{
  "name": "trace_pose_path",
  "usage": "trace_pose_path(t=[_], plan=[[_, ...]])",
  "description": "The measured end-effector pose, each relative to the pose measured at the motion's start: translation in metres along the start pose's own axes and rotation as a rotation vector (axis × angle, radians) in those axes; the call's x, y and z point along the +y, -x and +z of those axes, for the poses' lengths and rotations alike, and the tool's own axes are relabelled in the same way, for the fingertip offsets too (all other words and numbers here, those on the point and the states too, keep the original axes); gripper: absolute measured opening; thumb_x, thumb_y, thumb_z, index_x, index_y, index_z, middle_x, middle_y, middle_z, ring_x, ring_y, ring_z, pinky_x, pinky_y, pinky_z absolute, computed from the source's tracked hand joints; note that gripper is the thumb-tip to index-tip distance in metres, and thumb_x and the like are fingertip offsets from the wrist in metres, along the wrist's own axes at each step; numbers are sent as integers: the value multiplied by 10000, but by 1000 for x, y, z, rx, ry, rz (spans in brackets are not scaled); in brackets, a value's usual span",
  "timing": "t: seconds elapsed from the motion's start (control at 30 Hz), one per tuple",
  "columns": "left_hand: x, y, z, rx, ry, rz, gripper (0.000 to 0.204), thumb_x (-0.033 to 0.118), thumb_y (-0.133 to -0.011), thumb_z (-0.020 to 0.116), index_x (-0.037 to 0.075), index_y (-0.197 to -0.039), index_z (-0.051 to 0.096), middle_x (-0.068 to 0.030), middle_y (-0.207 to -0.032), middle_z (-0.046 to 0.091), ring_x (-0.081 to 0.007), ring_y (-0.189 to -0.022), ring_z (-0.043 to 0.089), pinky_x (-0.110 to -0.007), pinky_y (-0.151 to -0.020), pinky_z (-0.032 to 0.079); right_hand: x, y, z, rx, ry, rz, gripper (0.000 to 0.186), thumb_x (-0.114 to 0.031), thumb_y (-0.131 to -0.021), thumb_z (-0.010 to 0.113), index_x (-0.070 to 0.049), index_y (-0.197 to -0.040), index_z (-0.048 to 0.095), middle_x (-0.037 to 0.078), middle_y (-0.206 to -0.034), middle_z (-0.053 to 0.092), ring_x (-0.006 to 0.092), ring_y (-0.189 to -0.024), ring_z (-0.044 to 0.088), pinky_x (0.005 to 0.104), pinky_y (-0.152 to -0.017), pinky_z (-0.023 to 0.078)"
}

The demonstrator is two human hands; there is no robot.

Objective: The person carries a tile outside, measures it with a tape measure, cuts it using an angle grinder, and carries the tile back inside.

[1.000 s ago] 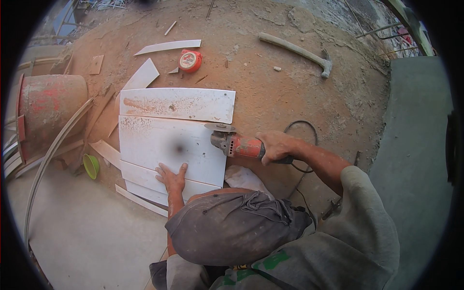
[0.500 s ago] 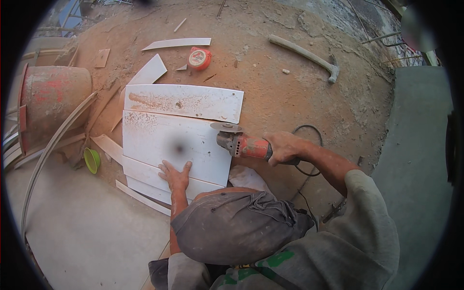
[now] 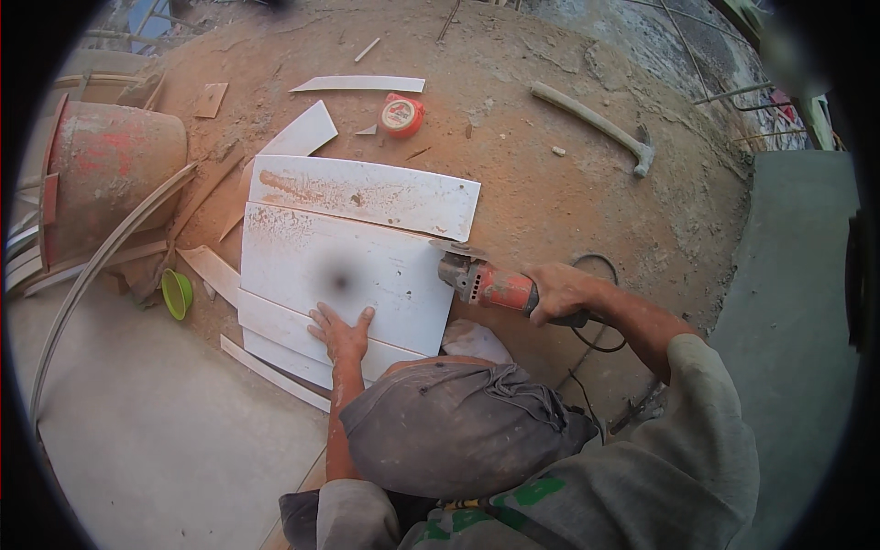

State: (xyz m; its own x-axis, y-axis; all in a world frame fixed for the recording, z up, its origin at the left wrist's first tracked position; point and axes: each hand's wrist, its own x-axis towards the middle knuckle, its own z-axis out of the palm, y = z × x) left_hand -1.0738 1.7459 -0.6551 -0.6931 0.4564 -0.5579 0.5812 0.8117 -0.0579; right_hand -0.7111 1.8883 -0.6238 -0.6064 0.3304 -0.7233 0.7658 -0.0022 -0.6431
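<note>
My right hand [image 3: 561,291] is wrapped round the red body of an angle grinder [image 3: 502,288]. The grinder's cutting disc [image 3: 458,247] is at the right edge of a white tile [image 3: 321,247]; whether it touches the tile I cannot tell. Spread flat on the near part of the white tiles, my left hand [image 3: 343,332] has its fingers apart and holds nothing. A separate white strip [image 3: 385,195], stained with reddish dust, lies along the tile's far edge. More white pieces [image 3: 275,353] show under my left hand's side.
A red tape measure [image 3: 401,116] and white offcuts [image 3: 357,83] lie beyond the tiles. A hammer [image 3: 596,124] rests on the dirt at the far right. To the left are a dusty red bucket [image 3: 115,170] on its side and a green bowl [image 3: 176,294]. The grinder's cord [image 3: 605,347] loops near my right arm.
The whole scene has shifted slightly right in the view and turned a little. Both hands keep their places, the left on the tiles and the right on the grinder.
</note>
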Motion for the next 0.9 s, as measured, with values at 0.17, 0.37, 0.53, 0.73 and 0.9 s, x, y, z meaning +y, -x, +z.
trace_pose_path(t=[0.17, 0.37, 0.53, 0.73, 0.9], plan=[[2, 1, -2, 5, 0, -4, 1122, 588, -725, 676, 37, -1468, 41, -209, -1525, -2, -446, -1389, 0, -517, -1100, 244, -16, -9, 0, -11, -41, -33, 528, -212, -493, 698, 23, -951, 581, 222, -813, 636, 348, -789, 638, 415, -678, 488], [-1, 0, 1, 14, 2, 24, 1124, 599, -727, 668, 21, -1464, 47, -225, -1520, 17, -453, -1386, 12, -508, -1118, 196, -37, -32, 3, -25, -66, -47, 558, -223, -490, 713, -5, -983, 569, 187, -827, 631, 317, -770, 628, 391, -682, 489], [-11, -1, 11, 64, 73, 56, 1007, 557, -777, 642, -13, -1446, 150, -250, -1508, 72, -444, -1386, 54, -489, -1120, 191, -62, -46, 25, 79, -132, -106, 600, -251, -514, 703, 28, -1024, 553, 222, -853, 631, 349, -810, 626, 407, -707, 485], [8, 45, 20, 308, 731, 99, 633, 377, -904, 558, -33, -1352, 380, -268, -1399, 345, -371, -1304, 334, -423, -1073, 283, -106, -64, 43, 153, -201, -162, 673, -297, -525, 693, 88, -1045, 511, 292, -867, 608, 396, -821, 611, 417, -731, 480], [19, 72, 17, 164, 877, 146, 546, 313, -897, 583, -19, -1306, 442, -261, -1340, 425, -368, -1243, 415, -423, -1050, 315, -103, -59, 48, 160, -160, -124, 676, -294, -521, 698, 91, -1043, 508, 291, -868, 608, 393, -821, 612, 415, -734, 479]])
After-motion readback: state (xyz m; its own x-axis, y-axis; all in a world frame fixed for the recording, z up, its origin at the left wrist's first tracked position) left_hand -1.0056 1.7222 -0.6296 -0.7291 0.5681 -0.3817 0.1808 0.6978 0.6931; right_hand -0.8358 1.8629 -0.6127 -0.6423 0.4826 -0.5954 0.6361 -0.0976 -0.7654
